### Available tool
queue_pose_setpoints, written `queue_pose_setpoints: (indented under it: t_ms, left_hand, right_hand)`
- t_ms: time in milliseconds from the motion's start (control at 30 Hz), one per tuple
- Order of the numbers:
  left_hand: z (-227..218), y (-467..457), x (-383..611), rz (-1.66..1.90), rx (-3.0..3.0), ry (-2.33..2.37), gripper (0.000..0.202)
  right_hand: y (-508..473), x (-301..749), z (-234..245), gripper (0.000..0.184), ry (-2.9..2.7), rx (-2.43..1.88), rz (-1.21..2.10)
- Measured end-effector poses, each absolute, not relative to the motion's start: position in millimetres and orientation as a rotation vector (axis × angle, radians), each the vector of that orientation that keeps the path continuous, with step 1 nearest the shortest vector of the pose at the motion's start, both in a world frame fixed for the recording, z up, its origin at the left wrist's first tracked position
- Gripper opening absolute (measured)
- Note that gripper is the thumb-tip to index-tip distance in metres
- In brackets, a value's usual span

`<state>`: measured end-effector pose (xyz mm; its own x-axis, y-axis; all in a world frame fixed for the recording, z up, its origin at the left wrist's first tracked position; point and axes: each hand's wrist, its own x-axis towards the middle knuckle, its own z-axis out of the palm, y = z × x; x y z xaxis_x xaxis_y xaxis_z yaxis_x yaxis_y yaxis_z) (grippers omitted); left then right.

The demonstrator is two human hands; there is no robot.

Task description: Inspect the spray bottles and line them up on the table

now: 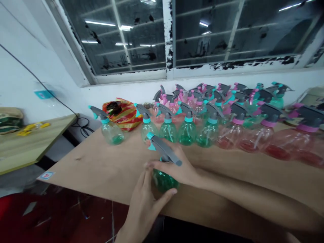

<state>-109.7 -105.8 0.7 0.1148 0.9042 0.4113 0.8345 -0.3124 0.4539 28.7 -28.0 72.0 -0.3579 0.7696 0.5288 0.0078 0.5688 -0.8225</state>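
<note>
A green spray bottle (165, 179) with a grey and turquoise trigger head stands near the front edge of the wooden table (106, 172). My left hand (146, 197) is curled round its body, with the thumb along the near side. Across the bottle's neck, just under the spray head, my right hand (180, 166) has its fingers wrapped round the collar. The collar itself is mostly hidden by those fingers. Right behind my hands is a row of green spray bottles (187, 132), and farther right stand pink ones (229, 135).
More pink and turquoise spray bottles crowd toward the wall. One green bottle (111, 132) stands apart at left, beside a red and yellow plastic bag (126, 116). A second table (15, 152) with yellow pieces (32, 127) is at far left. Black cables (84, 126) hang between the tables.
</note>
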Motion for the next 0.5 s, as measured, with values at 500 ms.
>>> queue_pose_setpoints:
  t_ms: [500]
  left_hand:
    - [14.8,-46.5,-228.3,1.256,2.049,1.870,0.053]
  right_hand:
    - [17.8,5.9,83.0,0.056,-2.187,-1.177,0.293]
